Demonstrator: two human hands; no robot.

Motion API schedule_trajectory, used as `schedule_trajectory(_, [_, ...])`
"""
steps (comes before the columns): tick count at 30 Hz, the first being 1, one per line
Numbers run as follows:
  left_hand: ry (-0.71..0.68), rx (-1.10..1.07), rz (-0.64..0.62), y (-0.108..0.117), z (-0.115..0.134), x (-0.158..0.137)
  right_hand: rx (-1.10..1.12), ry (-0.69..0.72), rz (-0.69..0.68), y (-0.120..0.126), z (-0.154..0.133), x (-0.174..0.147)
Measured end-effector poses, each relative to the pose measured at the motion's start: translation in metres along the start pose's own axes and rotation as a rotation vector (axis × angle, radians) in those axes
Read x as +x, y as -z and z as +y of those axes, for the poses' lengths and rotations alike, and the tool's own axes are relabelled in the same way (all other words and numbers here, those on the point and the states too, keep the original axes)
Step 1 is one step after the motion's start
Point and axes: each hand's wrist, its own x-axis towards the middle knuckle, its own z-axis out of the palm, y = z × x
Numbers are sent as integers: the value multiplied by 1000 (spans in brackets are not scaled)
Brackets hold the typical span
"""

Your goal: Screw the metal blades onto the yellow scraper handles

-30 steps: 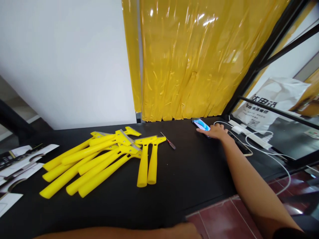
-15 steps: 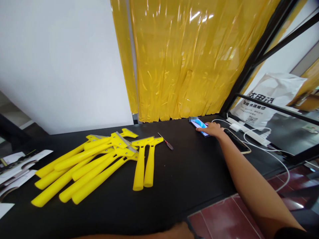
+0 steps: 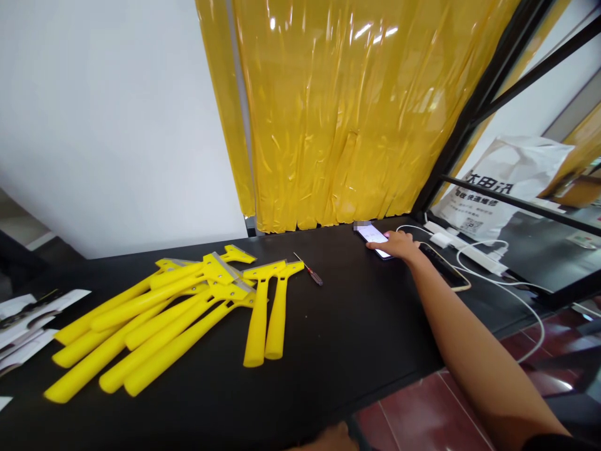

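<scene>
At the far right of the black table lies a smartphone (image 3: 374, 237) with its screen lit, mostly white. My right hand (image 3: 399, 244) holds it from the right side, the thumb across the screen's lower part and the other fingers along the right edge. Only a blurred bit of my left hand (image 3: 335, 436) shows at the bottom edge; its fingers cannot be made out. Left of centre, several yellow scrapers (image 3: 188, 313) lie in an overlapping pile, and two more scrapers (image 3: 275, 319) rest side by side next to it. A small screwdriver (image 3: 313, 275) lies right of them.
A second phone (image 3: 444, 266) lies beside my right wrist, near a white power strip (image 3: 464, 247) and white cables (image 3: 526, 300). A white plastic bag (image 3: 507, 181) stands behind the black metal frame (image 3: 493, 116). Yellow strip curtains (image 3: 338, 125) hang at the back. Papers (image 3: 32, 326) lie at left.
The smartphone's screen has gone from a blue picture to a mostly white page. My left hand has slipped lower, further out of view. My right hand stays at the phone.
</scene>
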Motion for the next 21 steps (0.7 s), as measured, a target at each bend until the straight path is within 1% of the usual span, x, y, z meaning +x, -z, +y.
schedule_trajectory(2, [1, -2, 2, -2, 1, 3, 14, -8, 40, 0, 1, -1])
schedule_trajectory(4, [2, -4, 3, -4, 1, 3, 55, -22, 149, 3, 0, -2])
schedule_trajectory(5, [3, -4, 3, -4, 1, 2, 97, -6, 218, 6, -2, -4])
schedule_trajectory(7, [5, -3, 3, -3, -1, -3, 227, 92, 338, 11, -11, -10])
schedule_trajectory(9, [10, 0, 9, -2, -3, -10, 384, 278, 371, 14, -26, -23])
schedule_trajectory(10, [12, 2, 12, -2, -5, -14, 438, 390, 349, 14, -37, -32])
schedule_trajectory(11, [14, 4, 14, -2, -6, -17, 472, 524, 287, 13, -48, -43])
schedule_trajectory(13, [19, 9, 16, -2, -8, -23, 439, 780, 117, 9, -72, -67])
schedule_trajectory(15, [22, 12, 15, -5, -10, -25, 385, 927, -18, 3, -92, -89])
schedule_trajectory(17, [20, 15, 15, -8, -10, -24, 337, 989, -115, -1, -106, -105])
schedule_trajectory(19, [15, 16, 22, -10, -9, -22, 293, 985, -128, -4, -114, -114])
schedule_trajectory(21, [9, 18, 35, -10, -7, -23, 264, 965, -109, -6, -116, -117])
